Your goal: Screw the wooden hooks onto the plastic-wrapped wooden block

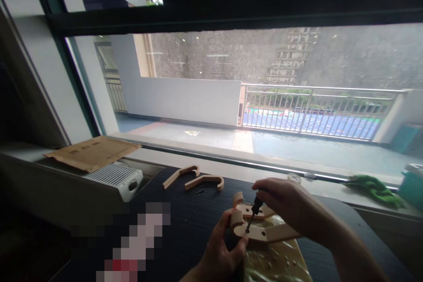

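From my feed: the nearer wooden hook (280,233) sits across a plastic-covered slab (276,261) on the bench (185,216). Left hand (224,249) pinches its curled end; right hand (284,198) grips a screwdriver (257,205), tip at a hole. Wood looks light, stiff — I'd hold that curl, fingers off the tip. Sill (325,187) borders the far edge — more room leftward, I judge.

Dark tabletop (178,222), two hooked wooden pieces (204,179), small dark bits (200,192), plastic-covered yellowish slab (274,264)
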Available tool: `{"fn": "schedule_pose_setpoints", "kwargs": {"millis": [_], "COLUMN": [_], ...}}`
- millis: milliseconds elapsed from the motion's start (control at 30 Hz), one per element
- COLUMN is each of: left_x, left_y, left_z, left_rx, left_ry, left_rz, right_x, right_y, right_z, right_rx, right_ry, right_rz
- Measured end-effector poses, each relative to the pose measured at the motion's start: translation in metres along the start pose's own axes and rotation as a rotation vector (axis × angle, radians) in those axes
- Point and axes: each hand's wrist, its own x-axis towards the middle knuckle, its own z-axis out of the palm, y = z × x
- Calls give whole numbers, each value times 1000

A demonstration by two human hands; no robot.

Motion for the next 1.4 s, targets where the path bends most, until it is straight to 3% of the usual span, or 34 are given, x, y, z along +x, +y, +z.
{"fn": "schedule_pose_setpoints", "kwargs": {"millis": [533, 933, 1400], "left_x": [2, 1, 1], "left_y": [12, 19, 18], "left_z": [0, 0, -1], "left_rx": [35, 16, 1], "left_ry": [-7, -30, -57], "left_rz": [-28, -38, -33], "right_x": [-9, 5, 3], "right_y": [12, 15, 16], "right_z": [4, 22, 21], "right_rx": [25, 146, 150], "right_ry": [60, 121, 92], "right_rz": [-58, -52, -40]}}
